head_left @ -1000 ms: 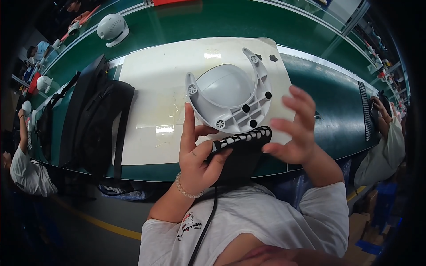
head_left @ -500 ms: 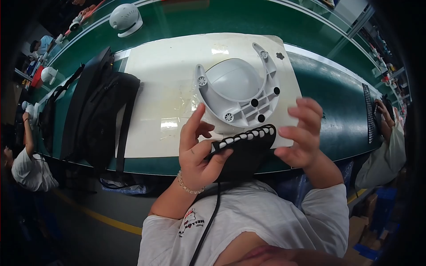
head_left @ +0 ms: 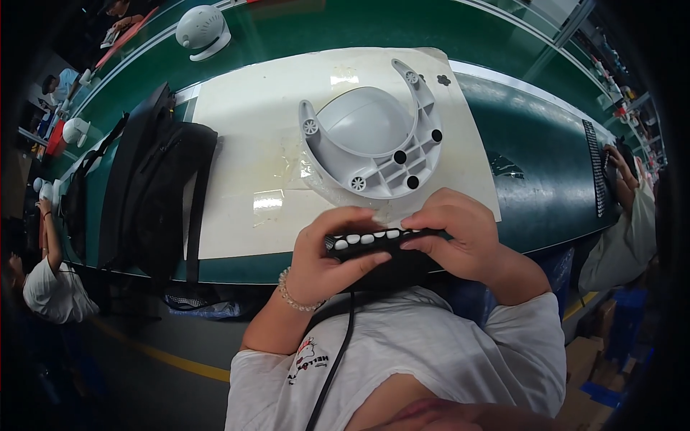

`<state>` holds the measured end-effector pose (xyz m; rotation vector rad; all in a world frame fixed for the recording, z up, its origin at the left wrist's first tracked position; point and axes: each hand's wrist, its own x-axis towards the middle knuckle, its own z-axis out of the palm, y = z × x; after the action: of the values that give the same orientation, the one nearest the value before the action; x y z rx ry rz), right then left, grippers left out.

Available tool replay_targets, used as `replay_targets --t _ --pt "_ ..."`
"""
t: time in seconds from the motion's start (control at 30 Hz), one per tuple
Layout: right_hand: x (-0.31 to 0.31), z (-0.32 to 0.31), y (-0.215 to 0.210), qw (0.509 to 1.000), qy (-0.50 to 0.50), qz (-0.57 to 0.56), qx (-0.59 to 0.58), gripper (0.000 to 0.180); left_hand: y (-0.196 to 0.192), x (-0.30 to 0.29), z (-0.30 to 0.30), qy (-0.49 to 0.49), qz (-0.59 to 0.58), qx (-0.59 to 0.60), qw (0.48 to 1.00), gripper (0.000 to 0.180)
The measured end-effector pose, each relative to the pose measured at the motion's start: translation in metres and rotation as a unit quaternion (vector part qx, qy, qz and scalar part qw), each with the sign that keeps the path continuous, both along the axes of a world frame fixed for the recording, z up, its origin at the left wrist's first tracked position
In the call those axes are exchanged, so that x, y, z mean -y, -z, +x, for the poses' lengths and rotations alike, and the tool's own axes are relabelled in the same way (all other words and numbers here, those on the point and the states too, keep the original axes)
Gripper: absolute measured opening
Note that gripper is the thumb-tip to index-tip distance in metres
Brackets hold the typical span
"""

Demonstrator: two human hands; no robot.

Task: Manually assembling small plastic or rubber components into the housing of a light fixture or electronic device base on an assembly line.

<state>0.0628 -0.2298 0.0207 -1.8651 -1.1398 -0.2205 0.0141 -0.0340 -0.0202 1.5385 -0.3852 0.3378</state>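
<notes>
In front of my chest, my left hand (head_left: 321, 251) grips the left end of a black sheet with a row of white round pads (head_left: 363, 241) along its bent edge. My right hand (head_left: 463, 233) pinches the right end of the same edge; its fingertips cover the pads there. Just beyond both hands, a white plastic device (head_left: 366, 122) lies with the underside of its curved, ribbed stand (head_left: 384, 188) showing. Three black round pads sit on that stand, and star-ribbed round sockets show near its tips.
The device rests on a cream board (head_left: 244, 158) on the green table (head_left: 535, 194). A black backpack (head_left: 162, 172) lies to the left. A white rounded device (head_left: 203, 30) stands at the far left. Co-workers sit at both sides; a black dotted sheet (head_left: 594, 169) is near the right one.
My right hand has come in from the right and taken hold of the sheet. The sheet's edge now lies more level. The device and board appear shifted slightly up and left.
</notes>
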Motion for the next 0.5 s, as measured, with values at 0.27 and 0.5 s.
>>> replay_targets --t 0.27,0.5 --pt "0.008 -0.004 0.002 0.98 0.012 0.071 -0.184 0.024 0.008 -0.004 0.003 -0.001 0.074 0.042 0.996 0.022" --pt "0.009 -0.002 -0.005 0.995 0.067 0.017 -0.074 0.02 0.006 -0.004 0.003 -0.027 0.097 0.063 0.993 0.024"
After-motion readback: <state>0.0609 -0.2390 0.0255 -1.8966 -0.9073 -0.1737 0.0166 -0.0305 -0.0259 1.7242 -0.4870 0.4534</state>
